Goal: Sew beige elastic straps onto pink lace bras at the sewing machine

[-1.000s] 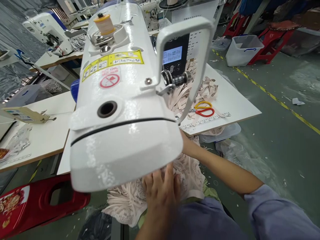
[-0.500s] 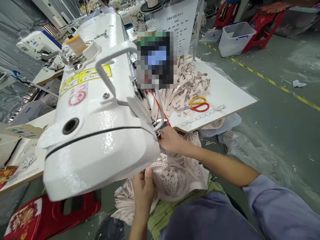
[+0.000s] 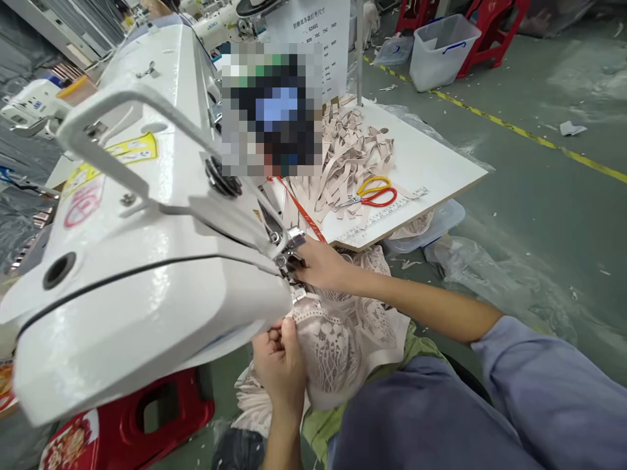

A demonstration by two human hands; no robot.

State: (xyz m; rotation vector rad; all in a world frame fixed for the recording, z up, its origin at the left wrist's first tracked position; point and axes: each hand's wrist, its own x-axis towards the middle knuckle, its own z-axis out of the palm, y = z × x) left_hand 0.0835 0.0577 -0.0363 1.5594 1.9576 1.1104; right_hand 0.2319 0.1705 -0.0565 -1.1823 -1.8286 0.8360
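Note:
A beige lace bra (image 3: 333, 352) hangs over my lap beside the head of a white sewing machine (image 3: 161, 294). The thumb and curled fingers of my left hand (image 3: 280, 365) pinch its upper edge, just under the machine head. Higher up, my right hand (image 3: 323, 266) is at the metal parts of the needle area (image 3: 289, 251). Its fingers are bent inward; the tips are hidden behind those parts, so what they grip cannot be made out. A small light-coloured strap piece (image 3: 301, 297) shows between the two hands.
On the white tabletop (image 3: 435, 156) lie a heap of beige straps (image 3: 343, 150), scissors with red and yellow handles (image 3: 377, 192) and a printed ruler. A blurred-out panel (image 3: 274, 111) stands behind the needle. A red stool (image 3: 161, 418) is below left; a clear bin (image 3: 443, 52) sits on the floor.
The view has shifted, so the machine appears farther left and larger. Both hands stay at the bra and needle area, with little change in their grip.

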